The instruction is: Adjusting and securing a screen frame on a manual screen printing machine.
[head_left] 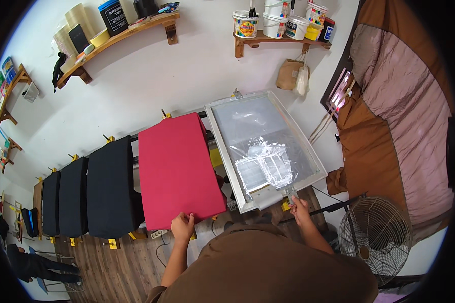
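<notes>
- A red cloth [179, 166] lies spread flat over a board in the row; it is the landmark for the places below.
- The left hand [182, 225] is at the near edge of the red cloth, thumb and forefinger bent close together; whether they pinch the fabric I cannot tell.
- The right hand [301, 212] is right of the red cloth, fingers curled closed on a metal clamp [291, 194] at the near side of a screen-printing frame.
- That screen-printing frame [226, 156] sits just right of the red cloth, its grey mesh [245, 121] smeared with white ink [262, 164] over the nearer half.
- A grey metal bar [265, 197] lies at the frame's near edge, also right of the red cloth.
- Left of the red cloth, three black cloths [111, 187] cover boards in the same row.
- Beyond the red cloth, to its right, a wooden wall shelf [268, 39] bears white tubs [245, 25].
- Well right of the red cloth and nearer the wearer stands a wire-caged fan [376, 240].
- Far left of the red cloth, another person [45, 265] in dark clothes is partly visible.
</notes>
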Tool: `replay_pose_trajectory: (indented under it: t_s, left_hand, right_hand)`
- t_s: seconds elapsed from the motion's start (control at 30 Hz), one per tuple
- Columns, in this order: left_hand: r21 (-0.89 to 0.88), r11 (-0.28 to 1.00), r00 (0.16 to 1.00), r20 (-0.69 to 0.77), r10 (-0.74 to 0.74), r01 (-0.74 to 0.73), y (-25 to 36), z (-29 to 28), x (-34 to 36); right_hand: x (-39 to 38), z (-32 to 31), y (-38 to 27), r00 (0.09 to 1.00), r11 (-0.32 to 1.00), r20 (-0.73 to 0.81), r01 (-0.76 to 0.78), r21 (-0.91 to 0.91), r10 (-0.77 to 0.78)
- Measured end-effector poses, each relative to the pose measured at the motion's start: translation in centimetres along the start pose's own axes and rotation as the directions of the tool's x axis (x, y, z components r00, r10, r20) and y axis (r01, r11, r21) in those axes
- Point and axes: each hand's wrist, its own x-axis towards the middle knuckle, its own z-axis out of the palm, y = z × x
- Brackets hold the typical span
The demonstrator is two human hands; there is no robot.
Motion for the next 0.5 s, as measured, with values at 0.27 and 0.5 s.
replay_pose_trajectory:
  t_s: [0.27,0.5]
  left_hand:
    - [-0.020,1.000,0.999,0.029,-0.023,0.024,-0.6,0.3,0.2]
    - [-0.085,0.991,0.994,0.045,-0.100,0.104,-0.8,0.6,-0.1]
  right_hand:
    - [0.2,-0.2,-0.1,1.000,0.999,0.012,-0.002,-0.032,0.002]
    - [0.4,-1.5,-0.6,0.988,0.967,0.082,-0.106,-0.230,0.128]
